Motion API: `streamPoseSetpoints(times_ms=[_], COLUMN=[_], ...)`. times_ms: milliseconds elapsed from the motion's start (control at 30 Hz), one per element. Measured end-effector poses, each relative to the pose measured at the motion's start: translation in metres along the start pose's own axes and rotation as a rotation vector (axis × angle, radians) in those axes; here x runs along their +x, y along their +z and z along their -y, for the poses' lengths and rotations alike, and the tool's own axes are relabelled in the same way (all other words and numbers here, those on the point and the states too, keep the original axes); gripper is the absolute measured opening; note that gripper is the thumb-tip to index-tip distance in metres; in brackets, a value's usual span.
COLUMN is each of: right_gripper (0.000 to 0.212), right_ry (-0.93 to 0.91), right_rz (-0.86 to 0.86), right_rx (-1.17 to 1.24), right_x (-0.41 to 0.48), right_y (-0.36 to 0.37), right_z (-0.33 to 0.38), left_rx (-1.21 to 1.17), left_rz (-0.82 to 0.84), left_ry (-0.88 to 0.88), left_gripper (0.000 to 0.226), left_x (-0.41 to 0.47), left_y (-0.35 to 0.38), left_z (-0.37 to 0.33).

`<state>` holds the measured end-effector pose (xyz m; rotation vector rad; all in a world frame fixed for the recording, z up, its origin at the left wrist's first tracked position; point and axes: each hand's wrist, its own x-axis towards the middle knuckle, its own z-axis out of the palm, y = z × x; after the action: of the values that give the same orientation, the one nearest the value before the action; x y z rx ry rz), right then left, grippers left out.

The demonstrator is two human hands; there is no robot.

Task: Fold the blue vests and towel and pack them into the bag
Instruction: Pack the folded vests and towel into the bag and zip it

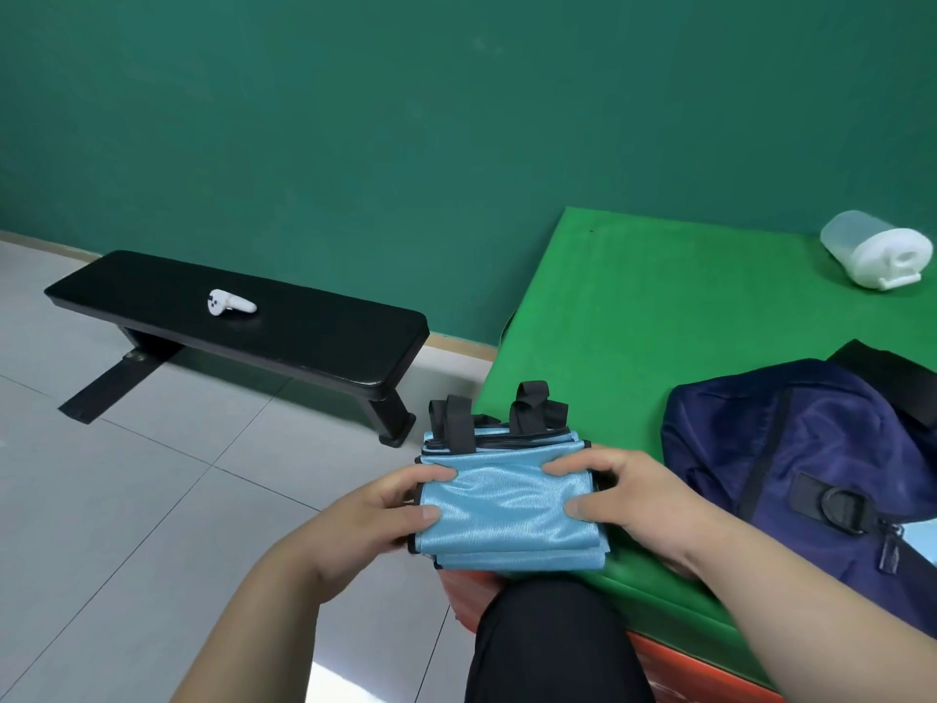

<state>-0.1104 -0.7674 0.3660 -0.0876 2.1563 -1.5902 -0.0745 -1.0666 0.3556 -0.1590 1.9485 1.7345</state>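
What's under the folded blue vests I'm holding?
Beneath the folded blue vests, gripped by the left hand and right hand, the green mat corner shows; the patch directly underneath is covered.

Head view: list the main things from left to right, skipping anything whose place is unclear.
In order: white controller → left hand → folded blue vests → right hand → navy bag.

Folded blue vests (507, 504) beside the navy bag (791, 449)
The blue vests form a flat, shiny folded stack with black trim and strap loops at the far edge, at the near corner of the green mat (659, 296). The navy bag lies slumped just to their right.
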Motion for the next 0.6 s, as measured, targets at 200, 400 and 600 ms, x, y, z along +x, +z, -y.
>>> streamPoseSetpoints(times_ms=[200,400,600], right_gripper=[0.038,0.041,0.042], right_ry=[0.003,0.032,0.006], right_rz=[0.020,0.028,0.009], right_rx=[0.077,0.116,0.184], right_x=[-0.002,-0.002,-0.007], right_y=[0.007,0.011,0.008], right_z=[0.001,-0.004,0.004], left_rx=[-0.074,-0.119,-0.142], left_rz=[0.015,-0.024,-0.084], left_ry=[-0.012,0.015,0.055], left_gripper=[0.046,0.059,0.058], left_x=[-0.008,-0.019,-0.027], left_y=[-0.004,0.001,0.013], left_z=[0.004,0.013,0.008])
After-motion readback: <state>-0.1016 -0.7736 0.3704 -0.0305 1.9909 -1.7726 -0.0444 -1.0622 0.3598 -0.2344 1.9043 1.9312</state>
